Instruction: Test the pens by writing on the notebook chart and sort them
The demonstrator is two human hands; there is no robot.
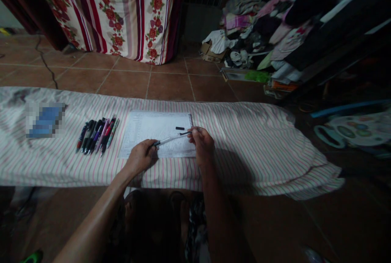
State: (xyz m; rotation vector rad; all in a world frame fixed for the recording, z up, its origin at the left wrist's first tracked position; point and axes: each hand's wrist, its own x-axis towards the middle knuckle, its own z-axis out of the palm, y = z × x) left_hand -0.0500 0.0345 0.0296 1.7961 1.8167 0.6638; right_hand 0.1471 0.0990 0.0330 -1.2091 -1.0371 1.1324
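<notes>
Over the open spiral notebook (152,122), my left hand (141,157) pinches the dark end of a clear pen barrel (164,140). My right hand (202,142) has its fingers closed on a thin, dark-ended pen refill (185,133). Barrel and refill lie nearly in one line between the hands; I cannot tell whether the refill sits inside the barrel. A short black piece (180,128), like a pen cap, rests on the page near the spiral edge. Left of the notebook, several pens (97,135) are laid side by side.
A striped cloth (244,144) covers the long, low surface. At its left end lies a pixelated blue object (45,120). Beyond are a tiled floor (168,85), a floral curtain (128,14) and a heap of clothes (262,22). A patterned plastic chair (351,130) stands at right.
</notes>
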